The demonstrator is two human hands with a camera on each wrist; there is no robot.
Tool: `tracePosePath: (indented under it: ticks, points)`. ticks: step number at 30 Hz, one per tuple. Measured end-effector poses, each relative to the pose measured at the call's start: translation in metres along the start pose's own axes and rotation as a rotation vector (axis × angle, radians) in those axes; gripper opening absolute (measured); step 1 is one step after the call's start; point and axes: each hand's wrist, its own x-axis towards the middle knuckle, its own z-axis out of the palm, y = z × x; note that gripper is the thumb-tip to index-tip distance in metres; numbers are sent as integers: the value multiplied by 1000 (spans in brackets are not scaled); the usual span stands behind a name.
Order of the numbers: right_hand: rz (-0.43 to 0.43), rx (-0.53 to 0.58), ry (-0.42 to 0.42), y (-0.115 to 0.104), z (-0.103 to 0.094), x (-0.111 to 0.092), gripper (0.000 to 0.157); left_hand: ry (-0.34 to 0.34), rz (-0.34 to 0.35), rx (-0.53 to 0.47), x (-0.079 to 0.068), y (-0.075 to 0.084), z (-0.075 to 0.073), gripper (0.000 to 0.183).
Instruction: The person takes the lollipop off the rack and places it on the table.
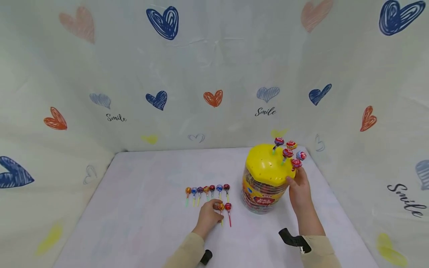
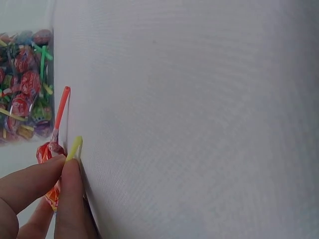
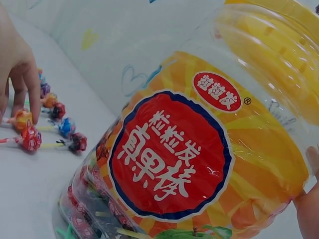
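Note:
Between thumb and fingers, my left hand [image 1: 207, 219] pinches a lollipop [image 1: 221, 207] with an orange-yellow wrapper; its yellow stick [image 2: 75, 147] pokes past the fingertips in the left wrist view. Right beside it lies a red lollipop [image 1: 228, 206] with a red stick. My right hand [image 1: 301, 193] grips the right side of a big clear candy jar [image 1: 249, 188], thumb near the rim of its yellow lid [image 1: 263, 163]. Several lollipops [image 1: 287, 153] stand upright in the lid's right part. Many more show through the jar's wall. The right fingers are partly hidden behind the jar.
Beyond the left hand, several lollipops [image 1: 212, 188] lie in a row, sticks toward me. The white table [image 1: 140, 208] meets a pale curtain [image 1: 187, 67] printed with hearts at the back and sides. The jar stands on the table's right part.

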Motion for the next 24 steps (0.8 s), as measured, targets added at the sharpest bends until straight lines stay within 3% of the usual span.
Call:
tracePosePath:
  ticks: [13, 17, 20, 24]
  points:
    - [13, -17, -32, 4, 2, -5, 71, 48, 4, 80, -12, 0, -2, 50]
    - [10, -13, -30, 7, -1, -7, 65, 64, -5, 80, -14, 1, -5, 50]
    - [4, -14, -32, 4, 0, -7, 67, 74, 22, 42, -10, 16, -14, 51]
    - [-7, -14, -29, -2, 2, -2, 71, 40, 144, -21, 1, 59, -38, 51]
